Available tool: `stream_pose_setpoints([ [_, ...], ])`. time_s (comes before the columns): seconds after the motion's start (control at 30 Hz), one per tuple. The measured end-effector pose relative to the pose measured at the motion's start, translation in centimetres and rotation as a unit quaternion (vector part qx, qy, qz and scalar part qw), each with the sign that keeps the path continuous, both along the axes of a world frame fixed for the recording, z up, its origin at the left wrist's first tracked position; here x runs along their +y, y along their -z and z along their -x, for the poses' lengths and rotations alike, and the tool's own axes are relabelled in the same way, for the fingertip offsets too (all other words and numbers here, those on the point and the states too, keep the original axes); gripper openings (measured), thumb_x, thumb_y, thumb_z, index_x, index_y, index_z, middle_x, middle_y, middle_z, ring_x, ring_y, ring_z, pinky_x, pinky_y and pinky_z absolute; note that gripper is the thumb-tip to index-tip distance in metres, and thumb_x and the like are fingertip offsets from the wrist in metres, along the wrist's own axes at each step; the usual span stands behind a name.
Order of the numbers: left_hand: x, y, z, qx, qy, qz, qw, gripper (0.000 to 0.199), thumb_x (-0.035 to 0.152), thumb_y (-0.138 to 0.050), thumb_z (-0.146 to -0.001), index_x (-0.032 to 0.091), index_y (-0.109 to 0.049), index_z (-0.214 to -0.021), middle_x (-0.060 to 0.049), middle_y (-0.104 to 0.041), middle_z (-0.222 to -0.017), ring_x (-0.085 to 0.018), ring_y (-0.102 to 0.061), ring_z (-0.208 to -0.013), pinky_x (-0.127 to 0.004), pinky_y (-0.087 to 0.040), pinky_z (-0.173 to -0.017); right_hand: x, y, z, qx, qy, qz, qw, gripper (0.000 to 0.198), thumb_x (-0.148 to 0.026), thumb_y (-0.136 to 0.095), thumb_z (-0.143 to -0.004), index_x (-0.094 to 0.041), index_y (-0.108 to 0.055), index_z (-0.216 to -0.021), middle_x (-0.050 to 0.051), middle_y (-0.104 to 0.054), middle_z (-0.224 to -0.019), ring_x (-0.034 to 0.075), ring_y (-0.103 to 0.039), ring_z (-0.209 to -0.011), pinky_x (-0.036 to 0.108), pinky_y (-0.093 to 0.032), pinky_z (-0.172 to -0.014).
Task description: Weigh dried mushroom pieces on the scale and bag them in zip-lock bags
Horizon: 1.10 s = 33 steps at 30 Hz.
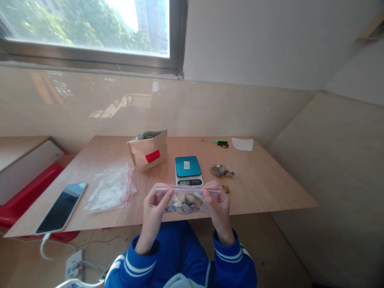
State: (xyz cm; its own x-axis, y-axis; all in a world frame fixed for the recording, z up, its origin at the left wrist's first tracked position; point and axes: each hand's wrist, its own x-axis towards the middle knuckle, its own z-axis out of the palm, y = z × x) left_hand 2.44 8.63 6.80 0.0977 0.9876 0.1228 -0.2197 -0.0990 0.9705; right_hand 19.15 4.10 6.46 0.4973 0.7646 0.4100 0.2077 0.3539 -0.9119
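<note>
Head view: I hold the bag level, long axis left to right, red zip edge up, my left hand and right hand pinching its ends above the counter edge, scale just behind.

We've got the zip bag between both hands at the table's near edge, scale just behind it. Kraft pouch behind-left, empty bags left, phone far left, small filled bag right of scale.
</note>
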Motion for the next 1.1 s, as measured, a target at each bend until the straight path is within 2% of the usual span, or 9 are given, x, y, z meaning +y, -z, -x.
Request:
stream_pose_setpoints([
  [0.17, 0.0, 0.6, 0.2, -0.039, 0.074, 0.032, 0.996, 0.016, 0.033, -0.069, -0.080, 0.019, -0.068, -0.090, 0.001, -0.065, -0.085, -0.011, -0.060, -0.073, -0.019, -0.047, -0.065, 0.0, 0.3, 0.0, 0.047, -0.112, 0.031, 0.992, 0.018, -0.036, -0.062, -0.085, -0.021, -0.066, -0.094, 0.002, -0.067, -0.085, 0.016, -0.063, -0.077, 0.028, -0.052, -0.069],
  [0.23, 0.1, 0.8, 0.4, -0.039, 0.096, 0.022, 0.994, 0.014, 0.031, -0.068, -0.081, 0.020, -0.068, -0.090, 0.001, -0.064, -0.086, -0.011, -0.060, -0.076, -0.019, -0.047, -0.068, 0.0, 0.3, 0.0, 0.038, -0.129, 0.034, 0.990, 0.017, -0.035, -0.064, -0.083, -0.021, -0.067, -0.094, 0.002, -0.067, -0.085, 0.017, -0.063, -0.078, 0.028, -0.052, -0.069],
  [0.4, 0.4, 0.3, 0.3, -0.001, 0.094, -0.026, 0.995, 0.010, 0.029, -0.070, -0.080, 0.019, -0.070, -0.081, 0.000, -0.064, -0.087, -0.013, -0.062, -0.084, -0.019, -0.047, -0.073, 0.1, 0.1, 0.1, -0.004, -0.105, 0.009, 0.994, 0.012, -0.030, -0.065, -0.084, -0.020, -0.067, -0.076, 0.002, -0.063, -0.077, 0.017, -0.062, -0.078, 0.030, -0.050, -0.073],
  [0.63, 0.3, -0.3, 0.2, 0.064, 0.031, -0.060, 0.996, 0.012, 0.028, -0.073, -0.077, 0.017, -0.070, -0.074, -0.002, -0.064, -0.078, -0.014, -0.061, -0.076, -0.022, -0.048, -0.069, 0.1, 0.1, 0.2, -0.030, -0.080, 0.007, 0.996, 0.012, -0.026, -0.066, -0.083, -0.021, -0.068, -0.072, 0.002, -0.064, -0.078, 0.016, -0.062, -0.078, 0.029, -0.050, -0.074],
  [0.77, 0.1, -0.1, 0.2, 0.064, -0.003, -0.050, 0.997, 0.014, 0.030, -0.073, -0.076, 0.016, -0.071, -0.075, -0.002, -0.064, -0.079, -0.014, -0.061, -0.074, -0.022, -0.048, -0.065, 0.2, 0.2, 0.4, -0.016, -0.072, 0.027, 0.997, 0.015, -0.028, -0.067, -0.083, -0.020, -0.066, -0.070, 0.002, -0.063, -0.078, 0.017, -0.061, -0.078, 0.030, -0.050, -0.074],
  [0.9, 0.4, -0.2, 0.5, 0.049, 0.066, -0.035, 0.996, 0.015, 0.031, -0.072, -0.077, 0.016, -0.071, -0.074, -0.002, -0.065, -0.080, -0.015, -0.062, -0.076, -0.022, -0.049, -0.067, 0.3, 0.5, 0.2, 0.017, -0.111, 0.047, 0.993, 0.016, -0.031, -0.066, -0.083, -0.020, -0.064, -0.073, 0.002, -0.062, -0.078, 0.017, -0.061, -0.080, 0.029, -0.050, -0.075],
  [0.97, 0.5, -0.3, 0.6, 0.037, 0.108, -0.030, 0.993, 0.015, 0.032, -0.072, -0.077, 0.017, -0.073, -0.078, -0.003, -0.066, -0.083, -0.016, -0.063, -0.080, -0.022, -0.050, -0.070, 0.3, 0.8, 0.0, 0.036, -0.136, 0.051, 0.989, 0.015, -0.033, -0.065, -0.084, -0.021, -0.065, -0.076, 0.001, -0.063, -0.079, 0.017, -0.062, -0.081, 0.029, -0.051, -0.077],
  [1.03, 0.5, -0.3, 0.5, 0.029, 0.121, -0.018, 0.992, 0.017, 0.033, -0.073, -0.075, 0.017, -0.074, -0.082, -0.004, -0.067, -0.085, -0.016, -0.064, -0.080, -0.023, -0.050, -0.070, 0.2, 1.1, -0.1, 0.067, -0.168, 0.062, 0.982, 0.014, -0.035, -0.065, -0.084, -0.022, -0.067, -0.087, 0.001, -0.066, -0.084, 0.017, -0.064, -0.082, 0.029, -0.052, -0.077],
  [1.1, 0.3, -0.3, 0.3, 0.034, 0.115, -0.002, 0.993, 0.017, 0.033, -0.074, -0.074, 0.016, -0.074, -0.080, -0.004, -0.067, -0.081, -0.017, -0.064, -0.078, -0.023, -0.051, -0.067, 0.3, 1.4, 0.1, 0.097, -0.189, 0.077, 0.974, 0.025, -0.037, -0.068, -0.082, -0.024, -0.067, -0.103, 0.002, -0.068, -0.091, 0.017, -0.066, -0.083, 0.029, -0.054, -0.076],
])
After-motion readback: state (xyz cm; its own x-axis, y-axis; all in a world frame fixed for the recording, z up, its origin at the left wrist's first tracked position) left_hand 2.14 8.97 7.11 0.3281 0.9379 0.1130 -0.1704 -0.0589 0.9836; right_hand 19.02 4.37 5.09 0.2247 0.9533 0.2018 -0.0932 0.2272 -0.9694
